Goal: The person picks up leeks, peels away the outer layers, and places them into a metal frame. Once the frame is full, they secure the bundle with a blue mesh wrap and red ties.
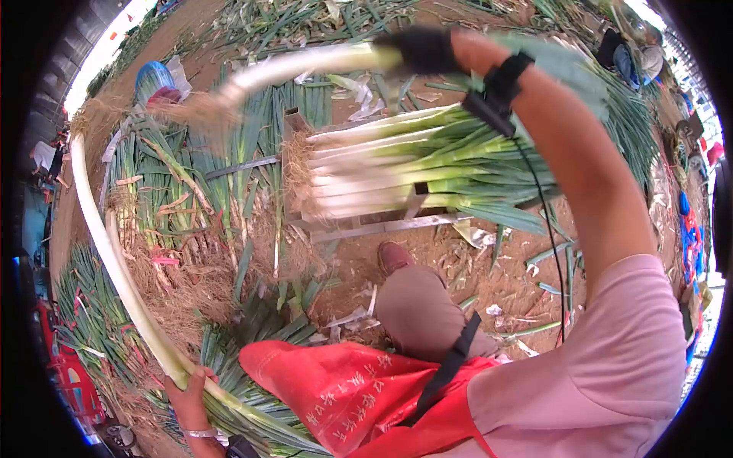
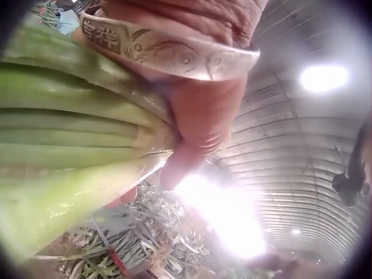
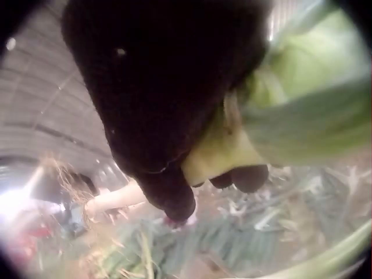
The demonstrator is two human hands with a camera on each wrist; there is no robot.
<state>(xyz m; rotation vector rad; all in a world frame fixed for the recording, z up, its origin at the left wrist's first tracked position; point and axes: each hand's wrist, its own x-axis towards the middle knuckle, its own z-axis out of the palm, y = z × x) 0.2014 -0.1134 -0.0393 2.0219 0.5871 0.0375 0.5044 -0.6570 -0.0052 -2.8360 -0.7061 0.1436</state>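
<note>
In the head view my bare left hand [image 1: 188, 393], with a metal bangle at the wrist, grips a long leek [image 1: 118, 256] near where white turns green. Its white shank rises in a curve to a root tuft at upper left. The left wrist view shows the green leaves [image 2: 70, 136] close up under the hand. My right hand [image 1: 424, 52], in a dark glove, holds a second leek [image 1: 305, 67] level above the pile, its blurred roots toward the left. In the right wrist view, gloved fingers [image 3: 171, 192] curl round that leek's neck [image 3: 221, 154].
A row of leeks [image 1: 374, 172] lies across a metal frame [image 1: 389, 227], roots on the left. Unsorted leeks [image 1: 175, 191] with dry roots cover the ground at left. A knee [image 1: 424, 309] and a red apron [image 1: 343, 389] are in front. Leaf scraps [image 1: 359, 317] litter the soil.
</note>
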